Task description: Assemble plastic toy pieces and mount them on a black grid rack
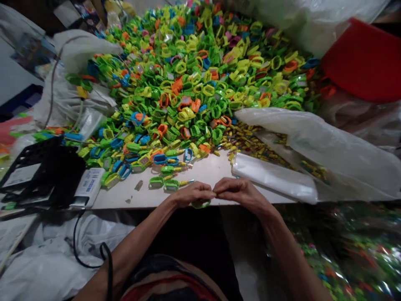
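At the table's front edge my two hands meet, fingertips nearly touching. My left hand [196,193] is closed on a green toy watch [201,204], which shows below its fingers. My right hand [237,190] is pinched shut against the left; a speck of yellow shows at its fingertips, too small to name. Just left of my hands lie green toy watches [171,185] with thin yellow sticks lying at their ends. Beyond them rises a big heap of plastic toy watches [188,100], mostly green and yellow, some orange, blue and pink.
Loose yellow sticks [250,144] are heaped behind a stack of clear plastic bags [275,177] on the right. A large translucent sack [326,142] borders them. At left are a white box-like device [90,187] and a black rack [44,171]. A red sheet [363,60] hangs at far right.
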Motion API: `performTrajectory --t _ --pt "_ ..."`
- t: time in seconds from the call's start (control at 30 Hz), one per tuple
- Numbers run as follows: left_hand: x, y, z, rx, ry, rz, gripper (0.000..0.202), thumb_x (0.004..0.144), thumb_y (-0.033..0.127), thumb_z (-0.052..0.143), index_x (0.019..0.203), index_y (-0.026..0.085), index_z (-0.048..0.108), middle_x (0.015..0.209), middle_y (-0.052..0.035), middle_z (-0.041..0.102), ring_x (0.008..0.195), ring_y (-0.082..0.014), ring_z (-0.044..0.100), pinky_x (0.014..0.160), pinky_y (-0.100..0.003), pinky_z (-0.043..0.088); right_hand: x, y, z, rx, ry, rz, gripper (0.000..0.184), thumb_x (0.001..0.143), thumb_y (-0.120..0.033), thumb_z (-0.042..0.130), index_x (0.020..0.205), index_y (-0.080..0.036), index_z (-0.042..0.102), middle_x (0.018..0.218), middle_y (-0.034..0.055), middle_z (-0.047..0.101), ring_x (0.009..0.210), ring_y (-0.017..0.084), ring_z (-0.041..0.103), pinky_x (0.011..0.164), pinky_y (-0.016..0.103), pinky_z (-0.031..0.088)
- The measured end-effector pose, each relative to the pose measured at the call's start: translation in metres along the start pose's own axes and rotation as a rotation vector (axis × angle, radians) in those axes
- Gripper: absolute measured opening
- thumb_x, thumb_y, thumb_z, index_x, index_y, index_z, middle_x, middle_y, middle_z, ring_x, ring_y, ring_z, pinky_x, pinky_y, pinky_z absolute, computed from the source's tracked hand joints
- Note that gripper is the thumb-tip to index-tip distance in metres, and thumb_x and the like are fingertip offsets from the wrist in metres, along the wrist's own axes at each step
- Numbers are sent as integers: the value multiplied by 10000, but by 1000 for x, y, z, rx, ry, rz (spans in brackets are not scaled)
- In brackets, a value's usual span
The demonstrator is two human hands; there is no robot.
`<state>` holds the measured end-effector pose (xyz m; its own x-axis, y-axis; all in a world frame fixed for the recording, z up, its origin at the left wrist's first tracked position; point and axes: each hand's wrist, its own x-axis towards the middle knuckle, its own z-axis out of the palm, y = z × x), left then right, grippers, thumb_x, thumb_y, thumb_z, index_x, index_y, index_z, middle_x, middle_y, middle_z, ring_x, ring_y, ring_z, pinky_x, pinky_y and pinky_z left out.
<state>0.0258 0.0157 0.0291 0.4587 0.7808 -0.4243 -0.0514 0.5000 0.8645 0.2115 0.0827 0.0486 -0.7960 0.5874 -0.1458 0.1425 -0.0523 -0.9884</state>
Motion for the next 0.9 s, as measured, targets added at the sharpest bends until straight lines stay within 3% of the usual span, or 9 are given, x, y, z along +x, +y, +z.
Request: performTrajectory --t 0.17,0.37,0.47,0.53,0.6,0.7,0.8,0.9 --pt "-7 -5 -12 232 -16 16 414 662 559 612 680 161 496 535 65 349 496 -71 292 475 -221 208 4 5 9 -125 -44 -15 127 733 -287 664 758 -210 761 787 69 677 696 169 618 617 261 475" --pt "-29 1 -35 650 187 128 248 763 392 517 662 166 506 594 34 424 596 -108 388 539 -223 261 32 11 36 -98 56 -5 107 663 -263 694 718 -188 747 727 49 660 667 164 600 603 258 455" --pt "-41 4 -46 796 317 129 218 787 346 510 656 172 513 598 27 459 592 -119 418 547 -233 271 54 6 33 -114 24 -18 141 655 -293 699 726 -177 735 716 43 658 645 160 589 583 261 444" --pt "-45 6 -56 968 465 123 183 792 308 518 669 174 536 654 3 512 640 -142 461 592 -250 308 72 7 19 -143 134 -30 239 660 -349 699 818 -172 726 776 53 671 663 170 596 596 277 452" --pt "-44 6 -67 1192 684 112 116 777 273 550 728 171 576 784 -46 571 775 -196 510 698 -291 354 92 12 1 -249 370 -4 286 666 -372 686 850 -154 707 808 68 670 684 188 599 620 300 451" --pt "-27 5 -77 1402 942 122 202 799 303 560 942 167 605 1031 -111 577 1005 -278 486 878 -389 340 120 26 -15 -590 625 60 206 673 -323 663 747 -131 673 798 90 645 737 213 585 659 308 416" --pt "7 4 -74 1461 930 161 265 837 281 525 1073 168 572 1110 -121 559 1049 -283 470 922 -437 314 137 37 -12 -754 695 77 177 688 -300 630 759 -138 641 907 105 619 828 210 562 672 279 376" --pt "40 7 -67 1464 887 190 254 833 230 532 1074 163 572 1098 -117 554 1030 -273 478 916 -438 322 141 42 -6 -578 708 96 152 695 -297 578 684 -146 594 857 86 609 819 188 545 646 249 358"
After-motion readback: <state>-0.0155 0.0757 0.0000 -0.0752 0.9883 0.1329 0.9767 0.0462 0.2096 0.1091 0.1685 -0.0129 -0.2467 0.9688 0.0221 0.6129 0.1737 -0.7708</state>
